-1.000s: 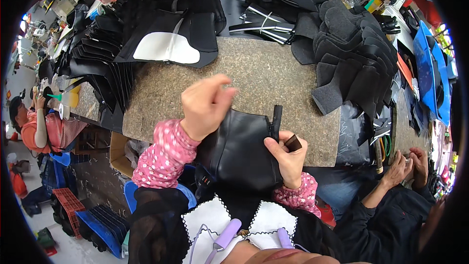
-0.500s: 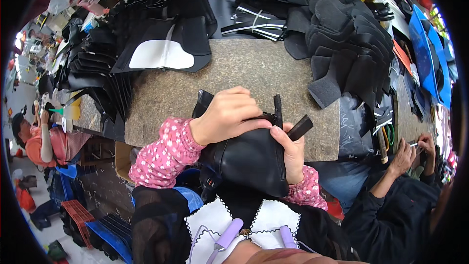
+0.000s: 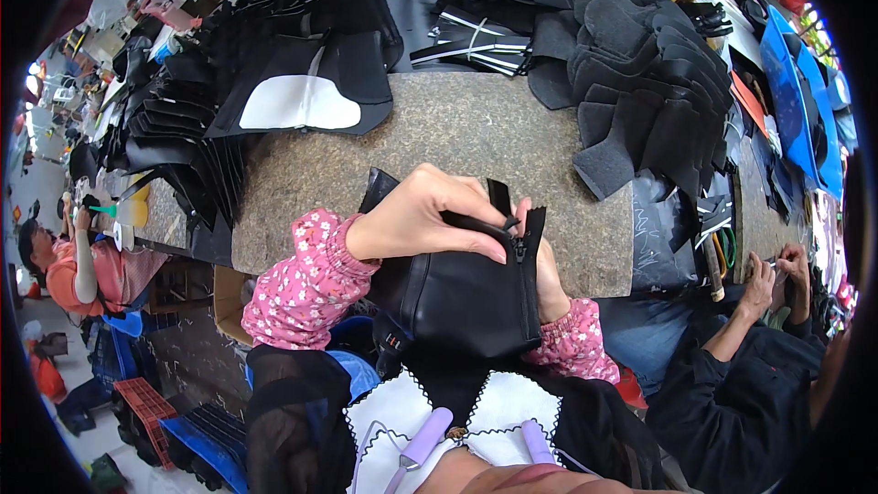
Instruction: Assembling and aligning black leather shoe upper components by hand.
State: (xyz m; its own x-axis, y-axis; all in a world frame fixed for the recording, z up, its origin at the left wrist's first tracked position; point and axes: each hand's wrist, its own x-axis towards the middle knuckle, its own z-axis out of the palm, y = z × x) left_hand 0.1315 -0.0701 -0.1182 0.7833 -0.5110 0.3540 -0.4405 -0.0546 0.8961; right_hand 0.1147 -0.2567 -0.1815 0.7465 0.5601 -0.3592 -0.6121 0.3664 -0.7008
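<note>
A black leather piece (image 3: 462,306), which looks like a boot upper, hangs in front of me at the bench's near edge. Along its right side runs a black zipper (image 3: 530,297), its slider (image 3: 519,249) near the top. My left hand (image 3: 422,217) is closed, pinching the leather's top edge beside the slider between thumb and fingers. Behind the zipper, my right hand (image 3: 549,285) holds the leather from the right; one fingertip shows near the top and the other fingers are mostly hidden.
The speckled bench top (image 3: 457,128) lies beyond my hands. Stacked black cut pieces (image 3: 640,82) and a bundle of white-edged strips (image 3: 476,41) sit on it, with a white-patched piece (image 3: 300,102) at left. At right, a co-worker's hands (image 3: 757,288) work close by.
The top of the leather has opened out and turned, so the zipper and slider now show. My left hand has shifted its pinch; the right has moved behind the piece.
</note>
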